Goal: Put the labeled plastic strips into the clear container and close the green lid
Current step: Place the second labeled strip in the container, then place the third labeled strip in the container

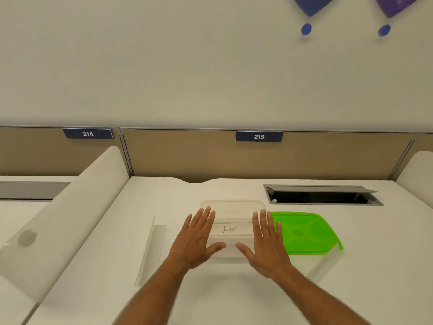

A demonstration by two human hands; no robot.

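Here, both hands are spread flat over the clear container in the lower middle of the frame. The left hand covers the box's left side, and its fingers are wide apart and straight, holding nothing. The right hand covers the right side, with its fingers wide and straight too. The two thumbs point at each other and almost meet over the near edge of the box.

Between the hands lies a clear strip with the word "LION" written on it. It looks like it sits inside the box, lying flat from left to right. A second strip may lie under the thumbs, but it is too faint to read.

Another clear strip lies on the white desk, to the left of the left hand and apart from the box. It runs from near to far.

The green lid lies flat on the desk just right of the box, beside the right hand's fingers. The box is open.
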